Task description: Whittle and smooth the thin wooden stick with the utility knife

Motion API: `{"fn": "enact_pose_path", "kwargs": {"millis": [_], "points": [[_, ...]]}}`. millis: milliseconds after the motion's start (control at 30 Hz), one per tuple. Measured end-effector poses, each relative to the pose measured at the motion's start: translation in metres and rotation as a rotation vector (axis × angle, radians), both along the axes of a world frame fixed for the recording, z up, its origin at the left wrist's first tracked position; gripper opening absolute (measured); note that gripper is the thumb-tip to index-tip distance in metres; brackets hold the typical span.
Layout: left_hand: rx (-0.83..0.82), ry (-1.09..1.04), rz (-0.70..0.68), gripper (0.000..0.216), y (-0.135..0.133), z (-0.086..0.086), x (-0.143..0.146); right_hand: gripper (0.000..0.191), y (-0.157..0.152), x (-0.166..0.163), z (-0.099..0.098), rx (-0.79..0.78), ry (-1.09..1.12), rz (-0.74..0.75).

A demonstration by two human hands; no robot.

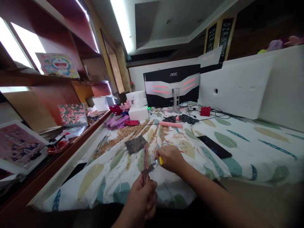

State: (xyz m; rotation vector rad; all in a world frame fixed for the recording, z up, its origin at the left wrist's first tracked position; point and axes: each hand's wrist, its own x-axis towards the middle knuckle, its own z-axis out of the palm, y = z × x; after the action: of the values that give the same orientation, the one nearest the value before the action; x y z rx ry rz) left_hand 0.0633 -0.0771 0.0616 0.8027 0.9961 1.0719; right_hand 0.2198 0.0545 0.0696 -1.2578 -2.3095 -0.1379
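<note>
My left hand (143,194) is closed around the lower end of a narrow wooden stick (146,153), which points away from me. In my right hand (172,157), closed in a fist, is a knife (155,163) with a yellow end on its handle. Its blade crosses the stick just above my left fingers and appears to touch it. The far end of the stick lies by a dark square plate (136,144) on the tablecloth (114,186). Part of the knife handle is hidden inside my right fist.
Wood shavings (123,134) cover the table's left and middle. A black tablet-like slab (215,146) lies to the right. Farther back are a pink bar (170,124), a red box (205,111), white foam blocks (138,113) and a monitor (173,85) with cables.
</note>
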Motion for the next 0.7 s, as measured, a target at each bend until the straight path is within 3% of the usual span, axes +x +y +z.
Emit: {"fn": "enact_pose_path", "kwargs": {"millis": [100, 200, 300, 367, 467, 567, 700], "points": [[0.042, 0.049, -0.005, 0.04, -0.01, -0.006, 0.0, 0.019, 0.025, 0.046, 0.019, -0.094, 0.071, -0.419], [0.103, 0.115, -0.046, 0.042, -0.014, -0.013, 0.001, 0.033, 0.04, 0.092, 0.034, 0.018, 0.184, -0.636], [0.065, 0.122, -0.081, 0.035, -0.006, -0.014, 0.0, 0.032, 0.03, 0.089, 0.035, 0.013, 0.244, -0.455], [0.041, 0.092, -0.056, 0.034, 0.002, -0.013, -0.003, 0.025, 0.013, 0.06, 0.029, -0.097, 0.182, -0.196], [0.037, 0.02, 0.013, 0.041, 0.011, -0.011, -0.009, 0.015, -0.014, 0.011, 0.015, -0.194, 0.041, 0.021], [0.058, 0.003, 0.032, 0.045, 0.011, -0.01, -0.012, 0.015, -0.032, -0.014, 0.004, -0.216, -0.048, 0.11], [0.102, 0.076, 0.009, 0.04, 0.007, -0.014, -0.01, 0.016, -0.036, -0.018, -0.002, -0.165, -0.101, 0.106]]}}
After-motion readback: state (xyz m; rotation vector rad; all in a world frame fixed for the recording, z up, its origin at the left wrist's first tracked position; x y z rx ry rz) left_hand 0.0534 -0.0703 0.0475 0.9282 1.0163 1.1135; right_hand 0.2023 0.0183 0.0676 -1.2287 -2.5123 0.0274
